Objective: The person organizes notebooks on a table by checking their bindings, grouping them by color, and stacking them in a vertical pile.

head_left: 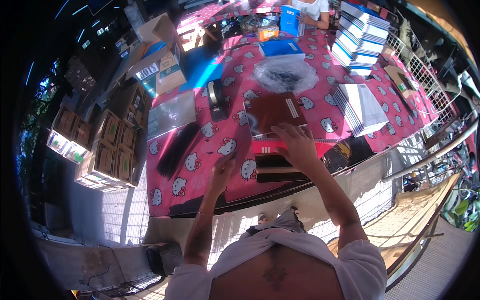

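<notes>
A brown-covered notebook (275, 114) lies on the pink patterned tablecloth in front of me. My right hand (298, 145) rests at its near edge, fingers spread, palm over a red spiral notebook (265, 147). Nearer still are dark, flat book-like items (280, 167) at the table's front. To the left my left hand (221, 172) is held above the cloth with its fingers curled in; whatever they may hold is too dark and small to name. Beyond it stands a black tape dispenser (216, 102). A clear plastic sheet or stack of bags (172, 114) lies farther left.
Tall stacks of blue-and-white books (360, 40) and a shorter stack (361, 109) stand on the right. Crumpled clear plastic (285, 75) and a blue book (281, 48) lie beyond. An open carton (159, 65) is at left, boxes below it. Across the table, a person holds a blue book.
</notes>
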The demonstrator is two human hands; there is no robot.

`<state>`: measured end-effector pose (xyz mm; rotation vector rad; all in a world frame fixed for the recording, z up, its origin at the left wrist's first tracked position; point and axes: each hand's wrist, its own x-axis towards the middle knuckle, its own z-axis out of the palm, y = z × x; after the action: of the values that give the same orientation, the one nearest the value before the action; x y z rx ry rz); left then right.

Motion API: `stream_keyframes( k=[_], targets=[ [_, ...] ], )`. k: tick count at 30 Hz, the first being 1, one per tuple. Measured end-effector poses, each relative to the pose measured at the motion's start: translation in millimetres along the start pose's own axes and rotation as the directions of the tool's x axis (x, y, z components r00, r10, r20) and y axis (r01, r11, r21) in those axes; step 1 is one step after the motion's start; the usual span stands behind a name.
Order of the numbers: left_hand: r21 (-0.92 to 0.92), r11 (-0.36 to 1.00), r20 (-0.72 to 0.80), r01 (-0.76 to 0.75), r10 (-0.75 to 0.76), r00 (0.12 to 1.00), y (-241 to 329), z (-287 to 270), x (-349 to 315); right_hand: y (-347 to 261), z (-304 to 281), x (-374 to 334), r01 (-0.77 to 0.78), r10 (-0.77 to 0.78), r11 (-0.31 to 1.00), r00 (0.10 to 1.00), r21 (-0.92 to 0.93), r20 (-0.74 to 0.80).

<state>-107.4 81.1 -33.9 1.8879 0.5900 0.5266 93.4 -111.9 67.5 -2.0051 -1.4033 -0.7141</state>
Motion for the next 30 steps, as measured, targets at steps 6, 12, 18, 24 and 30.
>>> stream_keyframes(
  k=[6, 12, 18, 24, 30],
  targets=[
    [0.825, 0.551, -0.119, -0.124, 0.384, 0.916, -69, -7, -29, 93, -87, -7, -0.397, 0.368, 0.887, 0.916, 0.236, 0.158],
    [0.561, 0.815, -0.279, -0.144, 0.351, 0.894, -30, 32, 24, 314, -153, -8, -0.472, 0.669, 0.600, 0.738, 0.646, -0.083],
    [0.582, 0.784, -0.174, -0.217, 0.381, 0.908, -13, 101, 90, 556, -100, -91, -0.783, 0.753, 0.595, 0.622, 0.183, 0.214],
    [0.704, 0.706, -0.264, -0.075, 0.358, 0.896, 18, 66, 83, 570, -41, -70, -0.789, 0.792, 0.605, 0.581, -0.108, 0.188],
    [0.722, 0.664, -0.097, -0.193, 0.374, 0.922, 30, 72, 143, 577, -60, -77, -0.746, 0.787, 0.616, 0.600, -0.253, 0.145]
  ],
)
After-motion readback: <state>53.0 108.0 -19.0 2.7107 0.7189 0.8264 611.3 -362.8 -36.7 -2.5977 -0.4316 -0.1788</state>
